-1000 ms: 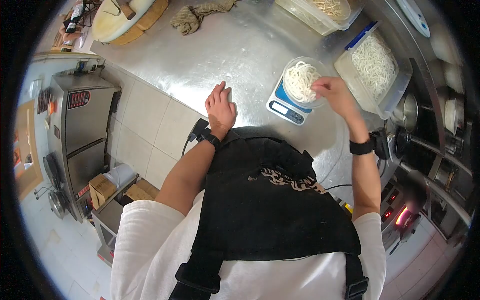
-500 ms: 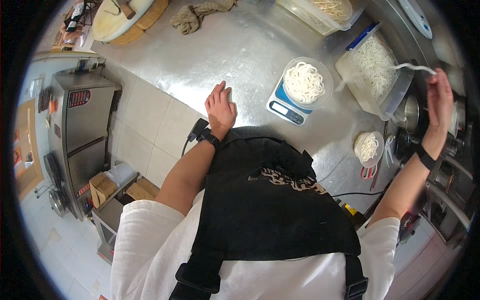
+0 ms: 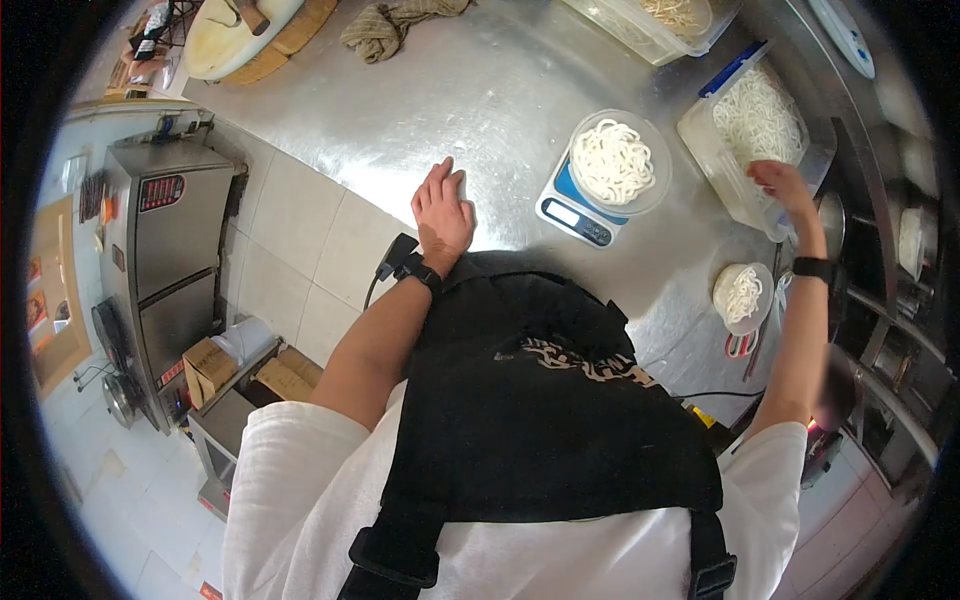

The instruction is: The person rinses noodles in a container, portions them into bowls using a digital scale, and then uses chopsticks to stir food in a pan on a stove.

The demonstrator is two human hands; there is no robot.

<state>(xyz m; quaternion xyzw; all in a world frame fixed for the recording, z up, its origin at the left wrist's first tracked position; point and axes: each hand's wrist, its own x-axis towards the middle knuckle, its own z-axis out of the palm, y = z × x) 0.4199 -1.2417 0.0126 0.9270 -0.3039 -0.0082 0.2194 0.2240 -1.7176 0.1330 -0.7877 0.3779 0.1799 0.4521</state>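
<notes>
- Head view: left hand (image 3: 443, 215) lies palm down on the desk (image 3: 470, 130) near its edge, fingers loosely spread, nothing in it.
- Right hand (image 3: 785, 188) at the near end of the clear bin (image 3: 715, 185), fingers bent; can't tell from here if they pinch anything or touch the bin.
- Bin holds a heap of white noodles (image 3: 760, 118).
- Scale (image 3: 576, 222) between the two hands, blue and white; clear bowl (image 3: 662, 165) sits on it with a coil of thick noodles (image 3: 612, 162) inside.
- Smaller tub (image 3: 767, 292), also with noodles, on the desk below the bin; red-handled scissors (image 3: 741, 344) just beside it.
- Far side: second container (image 3: 625, 38), crumpled cloth (image 3: 375, 35), round board (image 3: 225, 50).
</notes>
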